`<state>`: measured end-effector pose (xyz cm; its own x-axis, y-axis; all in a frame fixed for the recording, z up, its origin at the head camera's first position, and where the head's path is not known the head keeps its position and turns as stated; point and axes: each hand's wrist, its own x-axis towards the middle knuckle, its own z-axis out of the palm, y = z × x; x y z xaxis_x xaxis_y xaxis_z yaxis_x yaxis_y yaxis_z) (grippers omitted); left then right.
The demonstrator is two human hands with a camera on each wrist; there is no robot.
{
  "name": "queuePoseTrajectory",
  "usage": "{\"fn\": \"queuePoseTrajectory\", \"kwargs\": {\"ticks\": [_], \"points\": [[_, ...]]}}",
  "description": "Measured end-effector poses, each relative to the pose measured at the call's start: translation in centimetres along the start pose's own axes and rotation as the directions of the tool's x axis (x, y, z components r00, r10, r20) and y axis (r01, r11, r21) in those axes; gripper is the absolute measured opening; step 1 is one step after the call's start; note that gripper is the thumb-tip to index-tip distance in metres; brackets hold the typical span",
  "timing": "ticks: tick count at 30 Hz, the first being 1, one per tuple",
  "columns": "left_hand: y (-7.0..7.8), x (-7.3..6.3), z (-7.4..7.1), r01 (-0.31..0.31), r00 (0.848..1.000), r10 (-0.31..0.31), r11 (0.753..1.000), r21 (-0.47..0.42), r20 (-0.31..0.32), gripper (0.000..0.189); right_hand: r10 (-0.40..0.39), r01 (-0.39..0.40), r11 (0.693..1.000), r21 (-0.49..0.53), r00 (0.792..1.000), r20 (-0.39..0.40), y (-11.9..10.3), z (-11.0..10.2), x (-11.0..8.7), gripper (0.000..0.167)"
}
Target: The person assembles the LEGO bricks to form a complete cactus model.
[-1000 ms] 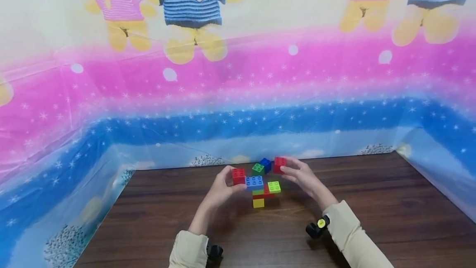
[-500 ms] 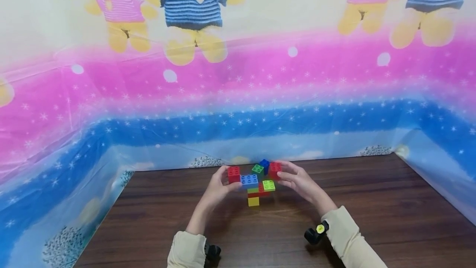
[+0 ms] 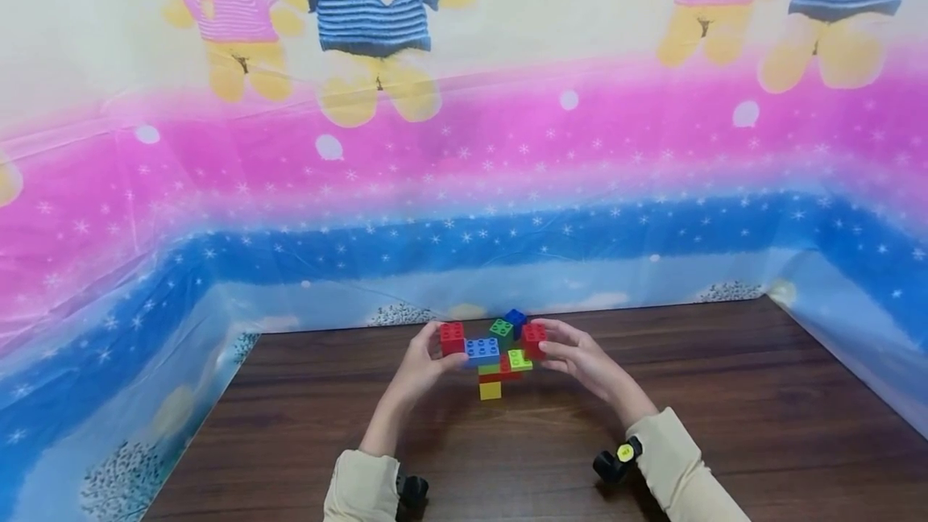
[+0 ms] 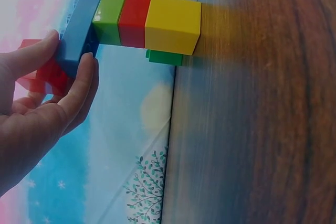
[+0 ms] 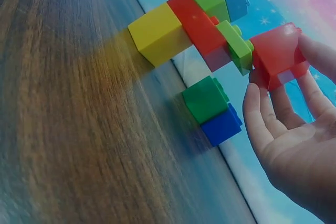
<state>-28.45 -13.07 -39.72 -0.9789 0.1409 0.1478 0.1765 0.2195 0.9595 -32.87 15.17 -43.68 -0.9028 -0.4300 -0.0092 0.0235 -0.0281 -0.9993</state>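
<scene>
In the head view a stacked figure of toy building bricks stands on a yellow brick [image 3: 490, 391]. Above it come a long red brick [image 5: 195, 22], a light green brick [image 4: 109, 19] and a light blue brick [image 3: 482, 351]. My left hand [image 3: 419, 365] grips the light blue brick's outer end, where a red brick [image 3: 452, 337] sits on top. At the other side a lime brick [image 5: 237, 48] tops the long red one. Between thumb and fingers, my right hand [image 3: 583, 359] pinches a second red brick [image 5: 278, 51], its underside right at the lime brick's studs.
Behind the figure, a green brick [image 3: 500, 331] and a dark blue brick [image 3: 516, 319] lie together on the dark wooden table [image 3: 536, 457]. A printed cloth [image 3: 449, 248] rises along the table's back edge. Each wrist wears a black camera [image 3: 616, 461].
My right hand has brought its red brick left and down, from apart to right over the lime brick. The figure, held by my left hand, has shifted slightly left.
</scene>
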Motion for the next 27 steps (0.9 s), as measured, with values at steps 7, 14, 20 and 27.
{"fn": "queuePoseTrajectory", "kwargs": {"ticks": [7, 14, 20, 27], "points": [[0.1, 0.0, 0.0, 0.004, 1.0, -0.004, 1.0, -0.025, 0.004, 0.038, -0.012, 0.012, 1.0, 0.013, 0.999, 0.031, 0.1, -0.1, -0.1, 0.058], [0.1, 0.0, 0.0, -0.004, 1.0, 0.004, 1.0, -0.021, 0.002, 0.038, 0.002, -0.002, 1.0, 0.006, 0.998, 0.055, 0.0, 0.0, -0.2, 0.062], [0.1, 0.0, 0.0, 0.005, 1.0, -0.005, 1.0, -0.024, -0.002, 0.037, 0.027, -0.026, 0.996, -0.079, 1.0, 0.007, 0.0, 0.7, -0.1, 0.069], [0.1, 0.0, 0.0, 0.008, 1.0, -0.008, 1.0, -0.017, 0.0, 0.037, 0.06, -0.07, 0.983, -0.17, 0.996, -0.066, 0.0, 1.5, 0.0, 0.074]]}}
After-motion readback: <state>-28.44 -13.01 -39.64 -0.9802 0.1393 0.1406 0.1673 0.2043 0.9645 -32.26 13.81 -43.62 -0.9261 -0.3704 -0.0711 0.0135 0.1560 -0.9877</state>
